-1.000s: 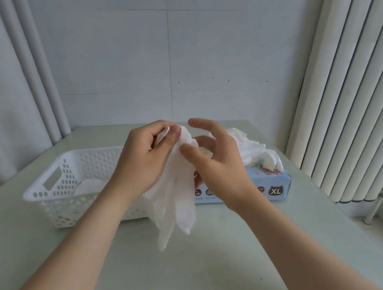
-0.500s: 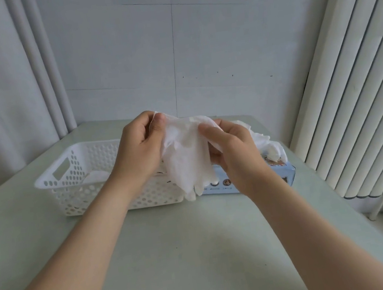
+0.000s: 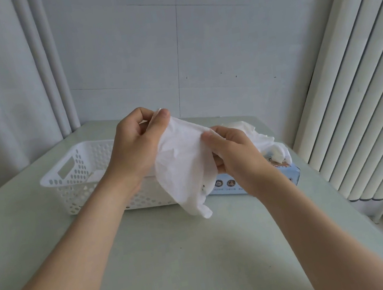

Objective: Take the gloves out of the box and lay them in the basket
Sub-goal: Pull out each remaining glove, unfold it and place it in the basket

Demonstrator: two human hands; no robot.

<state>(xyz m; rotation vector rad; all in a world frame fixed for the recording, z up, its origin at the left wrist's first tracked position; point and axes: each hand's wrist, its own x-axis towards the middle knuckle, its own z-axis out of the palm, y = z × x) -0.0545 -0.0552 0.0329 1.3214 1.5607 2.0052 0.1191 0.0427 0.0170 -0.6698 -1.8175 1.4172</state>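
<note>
A thin white glove (image 3: 184, 168) hangs in the air between both hands, above the table and in front of the basket. My left hand (image 3: 134, 148) pinches its upper left edge between thumb and curled fingers. My right hand (image 3: 234, 155) grips its right edge, thumb on top. The white perforated basket (image 3: 72, 185) stands behind my left forearm with something white lying inside. The light blue glove box (image 3: 287, 177) lies to the right of the basket, more white gloves (image 3: 267, 143) spilling from its top; my right hand hides much of the box.
The pale green table (image 3: 177, 258) reaches toward me below my arms. A tiled wall stands behind, a curtain hangs at the left and vertical blinds (image 3: 352, 96) hang at the right. The table's right edge (image 3: 360, 214) drops off beside a window sill.
A second ago the glove hung long from my left hand while my right hand was open beside it. My right hand then took its right edge, and both hands now hold it spread.
</note>
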